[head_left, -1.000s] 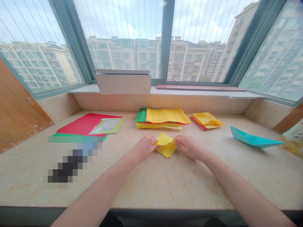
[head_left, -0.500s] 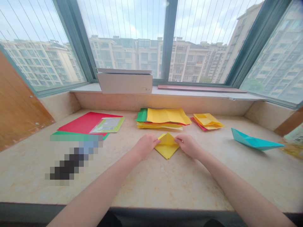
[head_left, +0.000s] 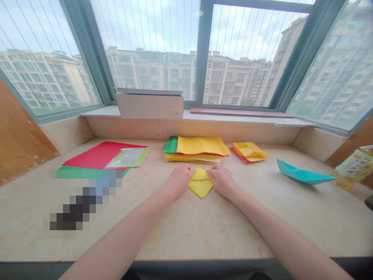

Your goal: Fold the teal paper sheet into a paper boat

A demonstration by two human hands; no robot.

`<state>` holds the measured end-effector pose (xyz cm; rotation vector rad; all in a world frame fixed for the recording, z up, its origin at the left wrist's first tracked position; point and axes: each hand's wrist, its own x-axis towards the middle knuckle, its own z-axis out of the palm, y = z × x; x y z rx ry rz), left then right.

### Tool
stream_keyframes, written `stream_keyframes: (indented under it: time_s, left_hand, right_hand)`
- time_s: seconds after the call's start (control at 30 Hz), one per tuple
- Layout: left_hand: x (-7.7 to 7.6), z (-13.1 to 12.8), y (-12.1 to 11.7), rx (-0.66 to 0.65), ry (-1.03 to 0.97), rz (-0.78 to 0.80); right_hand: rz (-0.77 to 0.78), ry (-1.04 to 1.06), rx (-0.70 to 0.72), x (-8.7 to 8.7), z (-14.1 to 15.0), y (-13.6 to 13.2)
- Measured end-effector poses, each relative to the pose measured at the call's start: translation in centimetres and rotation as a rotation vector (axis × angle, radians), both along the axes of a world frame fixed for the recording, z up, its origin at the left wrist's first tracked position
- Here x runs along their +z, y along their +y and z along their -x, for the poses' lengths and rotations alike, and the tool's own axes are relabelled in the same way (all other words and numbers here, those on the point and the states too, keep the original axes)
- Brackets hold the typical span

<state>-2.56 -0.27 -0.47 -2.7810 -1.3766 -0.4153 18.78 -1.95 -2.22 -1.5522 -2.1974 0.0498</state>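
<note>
A folded yellow paper (head_left: pixel 200 185) lies on the marble sill (head_left: pixel 186 225), a point toward me. My left hand (head_left: pixel 180 179) presses on its left side with curled fingers. My right hand (head_left: pixel 222 179) presses on its right side the same way. The two hands nearly meet over the paper's top. Just behind them lies a stack of coloured sheets (head_left: pixel 198 147), yellow on top, green and red beneath.
A smaller pile of folded yellow and red papers (head_left: pixel 249 151) sits right of the stack. A teal paper boat (head_left: pixel 303 175) rests farther right. Red and green sheets with a leaflet (head_left: pixel 101 155) lie at left. A white box (head_left: pixel 150 104) stands on the window ledge. A package (head_left: pixel 354 165) is at the right edge.
Both hands have moved closer together over the yellow paper, flattening its top flaps. The view has shifted slightly.
</note>
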Motion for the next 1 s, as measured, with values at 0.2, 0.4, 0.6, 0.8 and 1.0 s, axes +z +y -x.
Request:
stream_keyframes:
  time_s: [0.2,0.4,0.6,0.8,1.0]
  left_hand:
    - [-0.6,0.2,0.1,-0.030,-0.062,-0.052]
    - [-1.5,-0.2,0.5,-0.068,-0.120,0.004]
    - [-2.6,-0.1,1.0,-0.082,-0.276,0.064]
    - [-1.8,0.0,0.5,-0.086,-0.482,0.155]
    - [-0.7,0.3,0.2,-0.072,-0.714,0.221]
  right_hand:
    - [0.035,0.036,-0.033,0.1,0.3,-0.3]
    - [0.053,0.112,-0.054,-0.2,0.4,0.4]
    - [0.031,0.248,-0.032,-0.1,0.3,0.3]
    - [0.058,0.408,-0.003,0.0,0.1,-0.2]
    - [0.100,0.572,0.165,0.4,0.3,-0.4]
